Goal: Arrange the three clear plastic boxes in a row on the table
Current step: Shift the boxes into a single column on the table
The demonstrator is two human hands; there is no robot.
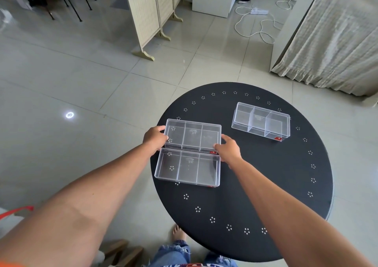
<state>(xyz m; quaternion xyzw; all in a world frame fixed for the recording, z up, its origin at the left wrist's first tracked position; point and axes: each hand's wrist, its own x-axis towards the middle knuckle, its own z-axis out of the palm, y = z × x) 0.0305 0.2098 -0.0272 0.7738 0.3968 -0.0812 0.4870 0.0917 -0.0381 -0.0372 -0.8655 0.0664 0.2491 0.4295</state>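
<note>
Grey floor tiles are surrounding a round black desk with little white dot patterns, and that desk is carrying all three clear boxes. Both hands are gripping the middle box: the left hand is clamping its left end, the right hand is curled around its near right corner, fingers closed onto the plastic on both sides. Just nearer the person than that box, the near box is sitting edge to edge with it. Well off to its right and a bit farther away, the far box is lying at an angle, apart from the pair.
</note>
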